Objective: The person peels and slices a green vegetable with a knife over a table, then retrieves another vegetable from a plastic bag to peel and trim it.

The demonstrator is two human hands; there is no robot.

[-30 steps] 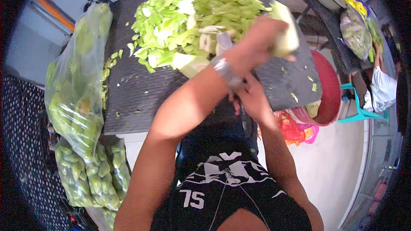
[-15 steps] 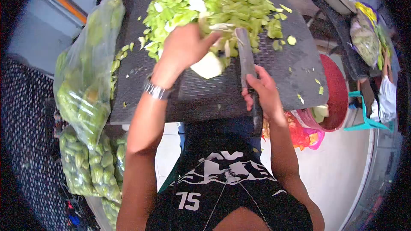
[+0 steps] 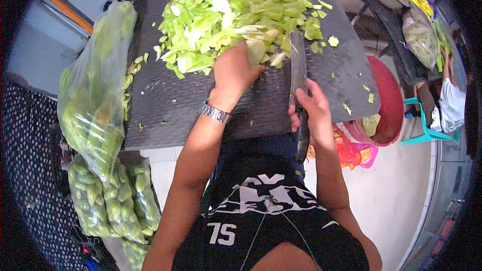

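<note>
My left hand (image 3: pixel 232 74), with a metal watch at its wrist, reaches into the near edge of a big heap of sliced green vegetable (image 3: pixel 226 12). Its fingertips are hidden at a pale piece (image 3: pixel 256 51) that they appear to hold. My right hand (image 3: pixel 314 108) is closed round a knife (image 3: pixel 298 65) where blade and black handle meet. The blade points away from me, its tip beside the heap, and the handle hangs over the table's near edge. Both hands are above the dark textured table (image 3: pixel 201 115).
Clear bags of whole green vegetables (image 3: pixel 93 95) stand left of the table, more bags (image 3: pixel 110 200) below. A red tub (image 3: pixel 389 103) is at the right, near a teal stool (image 3: pixel 427 130). Another person (image 3: pixel 449 100) is at the far right beside bagged vegetables (image 3: pixel 419 37).
My left hand first swung right with a large pale piece, came back without it, and then moved slightly right at the heap's near edge. New slices lie on the heap's right. The knife is now upright.
</note>
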